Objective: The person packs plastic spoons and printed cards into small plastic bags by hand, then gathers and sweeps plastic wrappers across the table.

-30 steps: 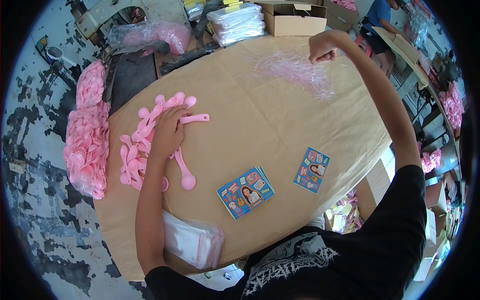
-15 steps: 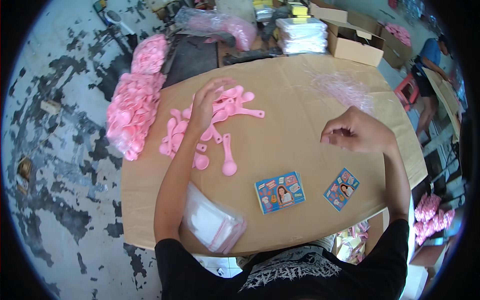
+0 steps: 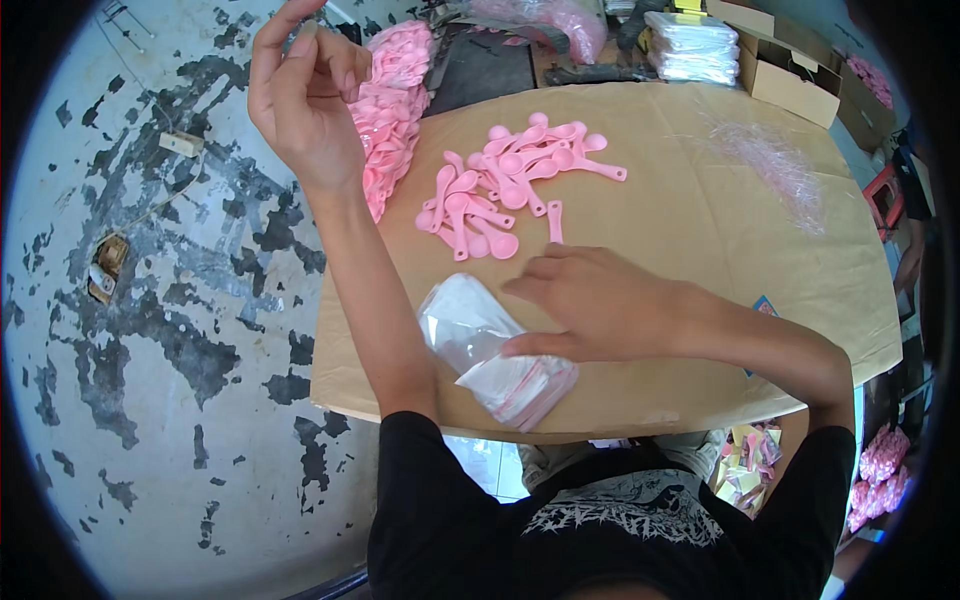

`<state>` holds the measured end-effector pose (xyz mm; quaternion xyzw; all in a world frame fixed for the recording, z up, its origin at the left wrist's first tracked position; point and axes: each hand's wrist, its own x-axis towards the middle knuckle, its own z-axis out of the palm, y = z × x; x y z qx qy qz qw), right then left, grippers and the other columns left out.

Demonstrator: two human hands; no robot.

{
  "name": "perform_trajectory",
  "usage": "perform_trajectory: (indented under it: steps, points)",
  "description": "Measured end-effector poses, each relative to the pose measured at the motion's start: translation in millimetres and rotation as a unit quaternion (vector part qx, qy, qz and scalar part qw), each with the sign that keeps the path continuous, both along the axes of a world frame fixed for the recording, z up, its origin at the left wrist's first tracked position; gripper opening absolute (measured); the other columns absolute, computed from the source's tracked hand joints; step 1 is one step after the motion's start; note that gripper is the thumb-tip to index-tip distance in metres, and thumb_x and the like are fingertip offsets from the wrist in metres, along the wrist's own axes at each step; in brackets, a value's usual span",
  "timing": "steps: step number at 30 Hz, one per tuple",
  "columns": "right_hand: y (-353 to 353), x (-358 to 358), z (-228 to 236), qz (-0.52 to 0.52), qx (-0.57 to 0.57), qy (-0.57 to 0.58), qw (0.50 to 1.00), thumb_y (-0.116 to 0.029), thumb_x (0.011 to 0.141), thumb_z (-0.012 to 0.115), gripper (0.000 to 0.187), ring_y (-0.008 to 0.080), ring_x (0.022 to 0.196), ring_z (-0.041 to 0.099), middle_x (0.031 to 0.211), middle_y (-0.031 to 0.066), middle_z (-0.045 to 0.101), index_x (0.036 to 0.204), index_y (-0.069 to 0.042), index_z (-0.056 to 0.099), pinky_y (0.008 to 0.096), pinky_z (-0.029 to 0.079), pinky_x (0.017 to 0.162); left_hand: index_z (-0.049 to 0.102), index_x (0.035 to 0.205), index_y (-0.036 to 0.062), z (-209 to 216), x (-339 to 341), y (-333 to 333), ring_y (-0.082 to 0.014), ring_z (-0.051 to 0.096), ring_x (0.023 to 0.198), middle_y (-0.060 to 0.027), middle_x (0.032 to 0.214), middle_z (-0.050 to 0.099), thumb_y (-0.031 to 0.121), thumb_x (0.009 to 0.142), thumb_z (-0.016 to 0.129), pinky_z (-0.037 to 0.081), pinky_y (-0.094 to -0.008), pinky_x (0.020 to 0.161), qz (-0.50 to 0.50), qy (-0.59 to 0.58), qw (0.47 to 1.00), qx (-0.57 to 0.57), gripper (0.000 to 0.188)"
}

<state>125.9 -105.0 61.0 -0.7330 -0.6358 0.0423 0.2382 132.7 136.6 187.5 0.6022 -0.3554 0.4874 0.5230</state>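
Observation:
My left hand (image 3: pixel 308 105) is raised past the table's left side, in front of the bagged pink spoons. Its fingers are loosely bent and apart, with nothing seen in them. My right hand (image 3: pixel 615 305) reaches left across the table, fingers spread and palm down. Its thumb touches a stack of clear plastic bags (image 3: pixel 470 325), where a top bag's edge is lifted. Beyond lies a loose pile of pink measuring spoons (image 3: pixel 510 185). One spoon (image 3: pixel 555 220) is partly behind my right hand. A blue printed card (image 3: pixel 765 306) shows only in part past my right forearm; the card stack is hidden.
Full bags of pink spoons (image 3: pixel 385 125) stand at the table's far left. Thin clear plastic strands (image 3: pixel 775 170) lie on the brown-covered table (image 3: pixel 680 140). A cardboard box (image 3: pixel 790 80) and wrapped white packs (image 3: pixel 692 48) stand behind. Another person is partly visible at far right.
My right hand has moved left from above the single card to the plastic bags. My left hand has risen away from the spoon pile. The view has shifted left.

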Motion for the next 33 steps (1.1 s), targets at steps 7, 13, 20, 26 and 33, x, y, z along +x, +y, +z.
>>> perform_trajectory:
  steps: [7, 13, 20, 26, 33]
  points:
    - [81, -7, -34, 0.053, -0.056, 0.065, 0.995, -0.036, 0.092, 0.064, 0.036, 0.0307, 0.081, 0.068, 0.085, 0.0125, 0.071, 0.104, -0.003, 0.069, 0.0415, 0.052, 0.077, 0.057, 0.117, -0.0050, 3, -26, -1, -0.0063, 0.036, 0.051, 0.0006, 0.059, 0.044, 0.014, 0.101, 0.044, 0.034, -0.0233, 0.053, 0.040, -0.052, 0.998, -0.010, 0.028]
    - [51, 10, -24, 0.069, -0.151, 0.090, 0.982, -0.024, 0.092, 0.063, 0.024, 0.0260, 0.071, 0.068, 0.077, 0.0127, 0.070, 0.090, -0.002, 0.070, 0.0375, 0.051, 0.068, 0.050, 0.122, -0.0107, 23, -90, 2, -0.0197, 0.046, 0.054, -0.0086, 0.060, 0.048, 0.017, 0.095, 0.042, 0.043, -0.0356, 0.064, 0.148, -0.116, 0.982, -0.015, 0.039]
    - [2, 26, 9, 0.019, 0.008, 0.237, 0.971, -0.016, 0.096, 0.061, 0.018, 0.0139, 0.060, 0.058, 0.073, 0.0071, 0.066, 0.094, 0.000, 0.069, 0.0307, 0.046, 0.060, 0.063, 0.106, -0.0047, -43, -148, -48, -0.0247, 0.065, 0.087, -0.0177, 0.094, 0.068, 0.024, 0.090, 0.060, 0.050, -0.0367, 0.081, 0.013, 0.454, 0.837, 0.304, 0.033]
    - [-42, 7, 27, 0.008, 0.068, 0.225, 0.972, -0.016, 0.096, 0.064, 0.016, 0.0088, 0.058, 0.053, 0.072, 0.0055, 0.066, 0.099, -0.001, 0.069, 0.0269, 0.043, 0.055, 0.042, 0.142, -0.0036, -180, -155, -118, -0.0213, 0.061, 0.108, -0.0150, 0.123, 0.060, 0.040, 0.097, 0.060, 0.050, -0.0334, 0.088, -0.037, 0.460, 0.886, -0.052, 0.065]
    - [-77, 30, 25, 0.037, -0.003, 0.261, 0.965, -0.022, 0.094, 0.063, 0.023, 0.0243, 0.063, 0.064, 0.073, 0.0145, 0.068, 0.098, 0.000, 0.070, 0.0350, 0.049, 0.063, 0.036, 0.144, -0.0049, -201, -125, -167, -0.0245, 0.064, 0.104, -0.0186, 0.119, 0.061, 0.035, 0.106, 0.044, 0.052, -0.0293, 0.085, 0.084, 0.503, 0.819, -0.263, 0.056]
